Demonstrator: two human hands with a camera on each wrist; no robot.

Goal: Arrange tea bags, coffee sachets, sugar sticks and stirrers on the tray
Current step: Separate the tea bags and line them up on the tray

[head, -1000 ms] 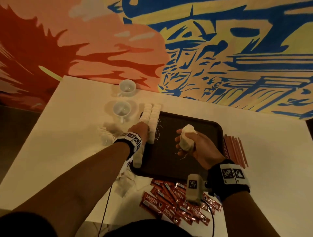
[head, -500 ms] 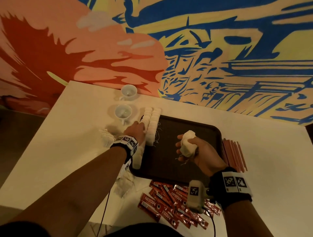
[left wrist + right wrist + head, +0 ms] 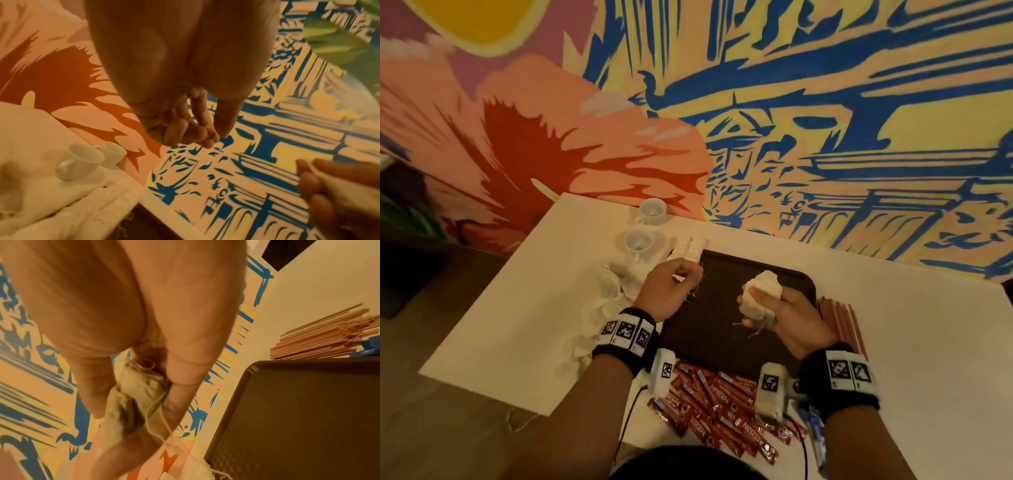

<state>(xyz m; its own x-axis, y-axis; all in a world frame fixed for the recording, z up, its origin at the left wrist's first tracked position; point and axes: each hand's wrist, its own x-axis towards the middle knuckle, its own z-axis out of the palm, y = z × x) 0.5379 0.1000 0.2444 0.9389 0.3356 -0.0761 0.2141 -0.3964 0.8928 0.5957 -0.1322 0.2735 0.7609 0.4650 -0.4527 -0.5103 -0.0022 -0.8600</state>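
Note:
A dark tray (image 3: 722,329) (image 3: 298,418) lies on the white table. Two rows of white tea bags (image 3: 690,248) (image 3: 82,216) run along its left edge. My left hand (image 3: 674,286) (image 3: 197,134) hovers over that edge with its fingers curled in; the left wrist view shows nothing between them. My right hand (image 3: 774,308) grips a bunch of tea bags (image 3: 762,294) (image 3: 133,394) above the tray's right half, strings dangling. Red coffee sachets (image 3: 722,404) lie in a heap in front of the tray. Reddish stirrers (image 3: 842,318) (image 3: 318,340) lie to its right.
Two white cups (image 3: 652,209) (image 3: 638,241) (image 3: 82,160) stand at the back left by the painted wall. Loose tea bags (image 3: 609,287) are heaped on the table left of the tray. Blue packets (image 3: 816,431) lie near my right wrist.
My left hand has lifted off the tea bag rows and drawn back a little, fingers curled. My right hand still holds its bunch in about the same place. My head has tilted up.

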